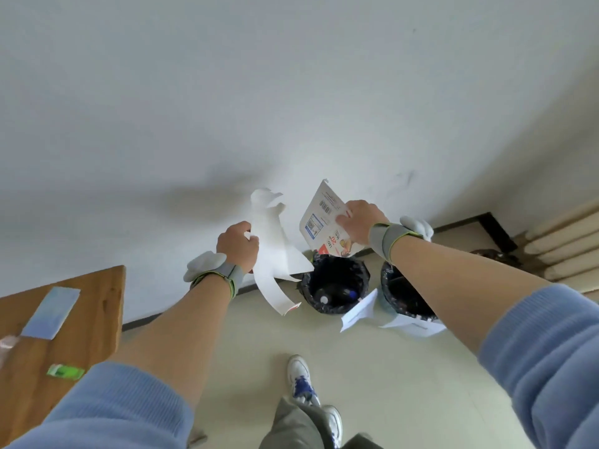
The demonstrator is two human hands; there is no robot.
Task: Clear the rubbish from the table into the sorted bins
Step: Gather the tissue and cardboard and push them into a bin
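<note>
I am gripping a flattened white carton piece (272, 251) in my closed left hand (238, 246); it is hanging left of the near bin (335, 283). My right hand (359, 223) is pinching a printed carton piece (324, 222) above that bin's rim.

Plain white wall (291, 92) across the upper frame, faintly shadowed at centre. Dark skirting strip (142, 321) along its foot. Pale cream floor (246, 351) in the lower middle. Wooden table corner (97, 306) at lower left. Ribbed cream radiator (564, 244) at far right.
</note>
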